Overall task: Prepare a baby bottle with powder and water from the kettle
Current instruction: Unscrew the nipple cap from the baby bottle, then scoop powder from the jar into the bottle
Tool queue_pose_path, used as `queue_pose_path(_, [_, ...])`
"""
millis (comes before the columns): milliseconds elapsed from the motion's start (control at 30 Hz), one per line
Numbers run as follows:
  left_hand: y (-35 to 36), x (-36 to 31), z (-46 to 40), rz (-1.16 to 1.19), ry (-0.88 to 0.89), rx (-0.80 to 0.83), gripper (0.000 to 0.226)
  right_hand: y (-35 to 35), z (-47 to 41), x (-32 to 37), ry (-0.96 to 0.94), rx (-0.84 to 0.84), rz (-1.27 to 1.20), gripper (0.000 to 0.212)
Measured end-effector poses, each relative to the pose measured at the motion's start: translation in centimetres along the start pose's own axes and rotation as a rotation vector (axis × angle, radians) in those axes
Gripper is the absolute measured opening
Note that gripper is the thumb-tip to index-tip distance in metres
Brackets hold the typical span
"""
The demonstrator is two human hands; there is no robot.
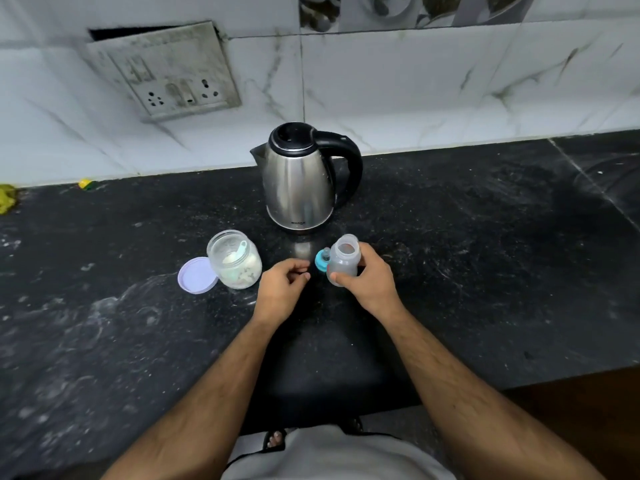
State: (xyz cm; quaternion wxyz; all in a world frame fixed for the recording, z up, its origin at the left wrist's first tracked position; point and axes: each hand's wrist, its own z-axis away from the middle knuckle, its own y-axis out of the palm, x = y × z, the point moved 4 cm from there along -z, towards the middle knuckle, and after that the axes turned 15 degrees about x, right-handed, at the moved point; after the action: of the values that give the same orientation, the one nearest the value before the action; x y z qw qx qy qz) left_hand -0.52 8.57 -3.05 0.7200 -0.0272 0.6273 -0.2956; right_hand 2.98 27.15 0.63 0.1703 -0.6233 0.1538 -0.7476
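Observation:
A steel kettle with a black lid and handle stands at the back of the dark counter. In front of it, my right hand is shut on a clear, uncapped baby bottle, held upright. The bottle's blue teat cap lies on the counter just left of the bottle. My left hand hovers beside the cap with fingers curled and nothing in it. Further left stands an open glass jar of white powder with a pale scoop inside. Its lilac lid lies against the jar's left side.
The black stone counter runs to a marble-tiled wall with a socket panel at the back left. Yellow scraps lie at the far left edge. The counter's front edge is close to my body.

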Motion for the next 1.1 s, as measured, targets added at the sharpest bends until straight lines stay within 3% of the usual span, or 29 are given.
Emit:
queue_pose_path(400, [-3.5,2.6,4.6,0.103,0.045,0.052,0.033,8.0,0.2,2.1,-0.006,0.2,0.041,0.049])
queue_pose_path(933, [-4.1,4.6,5.1,0.131,-0.017,0.068,0.034,9.9,0.4,2.6,0.069,0.229,0.166,0.057])
queue_pose_path(1100, [-5.0,5.7,5.6,0.172,-0.053,-0.06,0.026,9.4,0.6,2.9,0.08,0.283,0.205,0.06])
